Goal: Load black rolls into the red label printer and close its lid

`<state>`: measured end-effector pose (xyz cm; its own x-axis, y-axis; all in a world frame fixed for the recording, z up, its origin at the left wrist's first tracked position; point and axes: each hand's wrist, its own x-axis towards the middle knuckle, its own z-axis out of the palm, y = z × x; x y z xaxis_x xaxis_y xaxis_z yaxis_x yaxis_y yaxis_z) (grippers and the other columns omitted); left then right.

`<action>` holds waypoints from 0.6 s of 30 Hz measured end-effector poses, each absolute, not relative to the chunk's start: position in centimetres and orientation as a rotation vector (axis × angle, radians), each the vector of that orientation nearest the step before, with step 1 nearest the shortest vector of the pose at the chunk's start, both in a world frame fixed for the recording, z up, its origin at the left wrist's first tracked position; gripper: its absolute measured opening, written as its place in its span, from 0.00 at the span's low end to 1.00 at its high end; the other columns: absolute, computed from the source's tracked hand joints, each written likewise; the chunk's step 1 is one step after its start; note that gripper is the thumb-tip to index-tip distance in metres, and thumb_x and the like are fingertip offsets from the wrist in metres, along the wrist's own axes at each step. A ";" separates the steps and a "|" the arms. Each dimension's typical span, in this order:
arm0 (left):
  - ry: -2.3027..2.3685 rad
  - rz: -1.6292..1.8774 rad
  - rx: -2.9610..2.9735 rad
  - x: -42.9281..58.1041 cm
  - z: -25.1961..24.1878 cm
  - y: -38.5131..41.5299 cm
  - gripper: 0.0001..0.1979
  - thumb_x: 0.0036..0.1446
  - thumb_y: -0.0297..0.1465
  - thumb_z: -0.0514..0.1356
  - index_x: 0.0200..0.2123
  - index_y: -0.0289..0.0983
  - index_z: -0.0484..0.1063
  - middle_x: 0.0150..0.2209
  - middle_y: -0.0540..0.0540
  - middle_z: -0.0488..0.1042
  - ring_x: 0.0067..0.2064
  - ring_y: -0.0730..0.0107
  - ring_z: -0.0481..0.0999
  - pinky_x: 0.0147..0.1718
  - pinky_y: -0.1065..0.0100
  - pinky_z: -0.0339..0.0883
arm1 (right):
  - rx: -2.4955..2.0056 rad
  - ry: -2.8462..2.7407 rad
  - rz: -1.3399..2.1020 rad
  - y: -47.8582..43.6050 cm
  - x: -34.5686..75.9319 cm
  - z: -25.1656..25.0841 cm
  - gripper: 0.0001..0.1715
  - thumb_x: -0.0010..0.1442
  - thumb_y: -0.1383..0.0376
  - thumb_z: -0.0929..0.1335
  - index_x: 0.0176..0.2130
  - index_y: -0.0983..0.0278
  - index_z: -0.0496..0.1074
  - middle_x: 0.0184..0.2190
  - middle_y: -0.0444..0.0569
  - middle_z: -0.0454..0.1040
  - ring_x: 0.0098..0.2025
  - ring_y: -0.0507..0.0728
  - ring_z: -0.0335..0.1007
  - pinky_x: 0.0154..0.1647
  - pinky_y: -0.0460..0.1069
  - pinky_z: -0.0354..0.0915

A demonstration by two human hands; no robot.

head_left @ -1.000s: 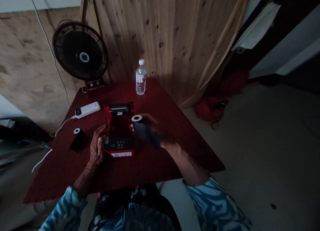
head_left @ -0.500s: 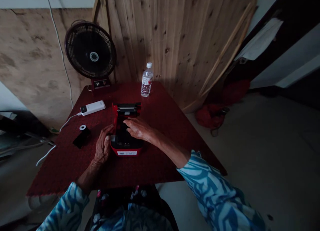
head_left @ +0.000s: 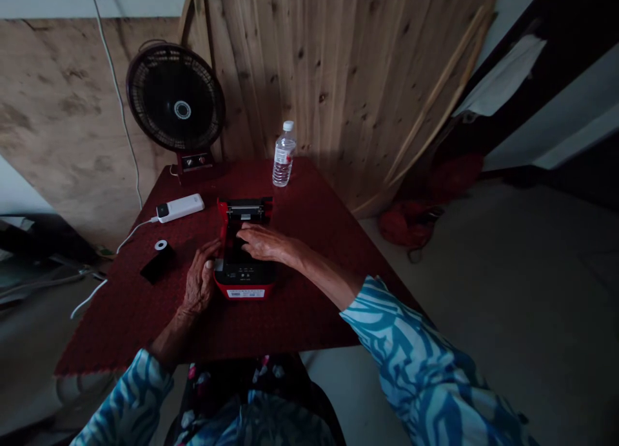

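Observation:
A red and black receipt printer stands on the table with its lid raised at the far side. My left hand steadies it from the left, fingers bent along the side wall and thumb by the near left corner. Over the open compartment is my right hand, its fingers curled and pointing down inside. The fingertips are partly hidden in the dark interior, so what they hold, if anything, cannot be made out. To the left lies a small dark paper roll with a white core and a loose dark strip.
A white power bank with a cable lies at the table's left. Behind it stands a fan. A water bottle is upright near the far edge of the red table. A wooden board leans behind.
My right hand has shifted slightly left and up within the printer's compartment, its fingers more curled. My left hand stays against the printer's side.

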<state>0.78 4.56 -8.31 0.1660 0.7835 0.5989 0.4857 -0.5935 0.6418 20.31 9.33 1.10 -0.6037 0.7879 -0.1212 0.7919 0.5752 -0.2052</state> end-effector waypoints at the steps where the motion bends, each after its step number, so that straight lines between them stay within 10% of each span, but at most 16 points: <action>1: 1.209 1.400 2.151 0.8 -8.3 4.6 0.24 0.71 0.42 0.41 0.57 0.37 0.68 0.56 0.38 0.71 0.58 0.59 0.69 0.56 0.56 0.63 | 1.392 2.797 -0.385 8.9 20.5 1.3 0.14 0.65 0.72 0.64 0.49 0.71 0.73 0.52 0.60 0.74 0.53 0.60 0.72 0.49 0.48 0.65; 9: 1.232 1.379 2.126 0.8 -8.3 4.4 0.26 0.70 0.43 0.40 0.57 0.37 0.68 0.57 0.37 0.70 0.59 0.58 0.68 0.58 0.54 0.62 | 1.324 2.933 -0.770 6.5 22.0 2.1 0.14 0.68 0.63 0.64 0.40 0.65 0.77 0.37 0.51 0.80 0.39 0.56 0.75 0.40 0.48 0.62; 18: 1.208 1.381 2.159 0.8 -8.3 4.5 0.25 0.70 0.42 0.41 0.57 0.37 0.68 0.57 0.37 0.70 0.59 0.58 0.68 0.57 0.54 0.63 | 1.289 2.937 -1.153 7.9 21.6 1.0 0.14 0.60 0.75 0.64 0.37 0.68 0.79 0.34 0.49 0.80 0.34 0.52 0.72 0.35 0.45 0.61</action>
